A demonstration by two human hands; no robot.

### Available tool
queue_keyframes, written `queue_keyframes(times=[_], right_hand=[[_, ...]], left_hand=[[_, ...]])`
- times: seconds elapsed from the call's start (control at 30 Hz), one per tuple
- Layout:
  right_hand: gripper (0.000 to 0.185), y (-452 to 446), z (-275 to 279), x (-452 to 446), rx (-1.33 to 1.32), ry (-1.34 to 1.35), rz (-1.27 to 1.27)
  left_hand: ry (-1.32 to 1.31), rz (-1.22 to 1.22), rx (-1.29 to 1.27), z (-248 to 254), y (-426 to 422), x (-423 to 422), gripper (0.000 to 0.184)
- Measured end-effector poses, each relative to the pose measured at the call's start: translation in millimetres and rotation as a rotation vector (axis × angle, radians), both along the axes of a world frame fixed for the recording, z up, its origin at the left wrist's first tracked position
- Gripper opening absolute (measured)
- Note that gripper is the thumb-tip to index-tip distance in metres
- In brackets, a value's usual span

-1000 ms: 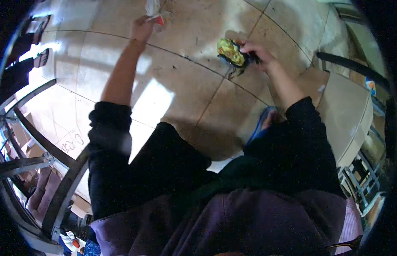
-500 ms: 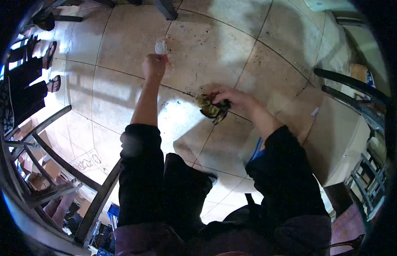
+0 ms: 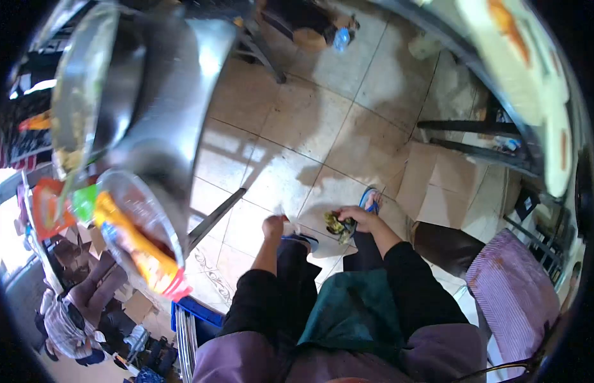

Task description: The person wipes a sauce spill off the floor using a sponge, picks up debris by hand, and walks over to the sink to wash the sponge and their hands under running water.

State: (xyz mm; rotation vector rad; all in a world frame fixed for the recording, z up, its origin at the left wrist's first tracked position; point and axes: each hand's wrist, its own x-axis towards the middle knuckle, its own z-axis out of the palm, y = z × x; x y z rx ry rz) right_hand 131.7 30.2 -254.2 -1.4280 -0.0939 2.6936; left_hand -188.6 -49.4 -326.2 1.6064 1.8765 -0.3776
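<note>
My left hand (image 3: 273, 228) is a closed fist in front of my left knee. A small red bit (image 3: 285, 218) and something clear, like thin plastic, stick out of it; the exact kind cannot be made out. My right hand (image 3: 361, 219) grips a crumpled, dirty yellow-green and dark clump (image 3: 339, 225), which looks like a soiled rag or scraps. Both hands are low over the tiled floor (image 3: 290, 153), apart from each other. A sandaled foot (image 3: 372, 200) shows just beyond my right hand.
At upper left stands a metal table (image 3: 175, 96) with a large bowl (image 3: 80, 96) and a plastic container (image 3: 140, 223) holding an orange packet. Flattened cardboard (image 3: 437, 185) lies at right, near a striped cloth (image 3: 514, 293). A seated person (image 3: 67, 319) is at lower left.
My view has risen and swung back, bringing the table into sight. Both hands have lifted from the floor and drawn back toward my legs, still holding their things.
</note>
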Motion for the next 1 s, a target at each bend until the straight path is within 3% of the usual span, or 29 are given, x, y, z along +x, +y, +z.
queue_keyframes(times=[0.03,0.07,0.17,0.3,0.33,0.4,0.47,0.5,0.53,0.6,0.63,0.73,1.0], right_hand=[[0.029,-1.5,32.3,5.0,-0.028,0.004,-0.024],[0.028,-1.6,63.5,9.2,-0.051,0.004,-0.05],[0.031,-9.0,152.4,22.8,0.021,0.016,-0.073],[0.034,-32.3,261.7,38.2,0.154,-0.102,-0.123],[0.034,-43.5,286.6,38.6,0.168,-0.125,-0.166],[0.033,-68.1,332.0,42.0,0.147,-0.019,-0.296],[0.033,-96.6,372.3,53.9,0.16,-0.041,-0.467],[0.034,-120.6,391.0,50.2,0.165,-0.052,-0.566],[0.034,-142.2,406.0,49.6,0.18,-0.076,-0.63],[0.035,-192.0,427.8,47.1,0.196,0.057,-0.806],[0.036,-218.1,433.0,48.4,0.15,0.076,-0.845],[0.037,-298.6,461.5,53.7,0.198,-0.042,-0.906],[0.036,-539.0,475.7,47.3,0.183,-0.17,-1.469]], left_hand=[[-0.156,0.178,-0.092,43.6,-12.9,5.1,0.022],[-0.21,0.546,-0.072,96.7,-14.6,21.4,0.027],[-0.382,0.58,-0.09,186.3,-45.3,32.6,0.038],[-0.508,0.698,-0.151,313.6,-38.7,38.8,0.032],[-0.487,0.638,-0.043,320.9,-41.1,27.7,0.03],[-0.638,0.623,-0.068,344.3,-36.4,0.5,0.029],[-0.697,0.528,-0.095,387.6,-18.0,-12.2,0.025],[-0.808,0.606,-0.166,425.4,-9.4,-13.8,0.022],[-0.75,0.492,-0.183,432.7,-4.9,-25.8,0.021],[-0.802,0.538,-0.282,456.5,-4.0,-44.3,0.019],[-0.683,0.438,-0.279,473.8,-2.7,-50.5,0.018],[-0.691,0.536,-0.339,458.3,-12.9,-72.5,0.012],[-0.641,0.422,-0.38,441.7,-32.3,25.6,0.012]])
